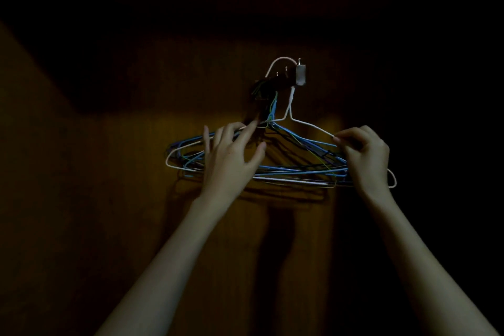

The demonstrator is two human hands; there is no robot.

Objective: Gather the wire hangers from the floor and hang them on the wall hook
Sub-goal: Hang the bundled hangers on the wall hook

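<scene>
Wire hangers (294, 169) on wall hook (300, 73) — right hand (365, 155) pinching white one.

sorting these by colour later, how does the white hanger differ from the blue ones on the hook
The white hanger hangs at the front, its neck running up to the wall hook; the blue hangers bunch behind it, their necks further left. The right hand pinches the white hanger's shoulder; the left hand, fingers spread, reaches over the blue hangers. All are thin wire.

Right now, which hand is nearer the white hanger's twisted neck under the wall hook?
Left. The left hand reaches up just below-left of the white hanger neck, fingertips almost under it. The right hand pinches the hanger's right shoulder, farther out from the wall hook.
</scene>
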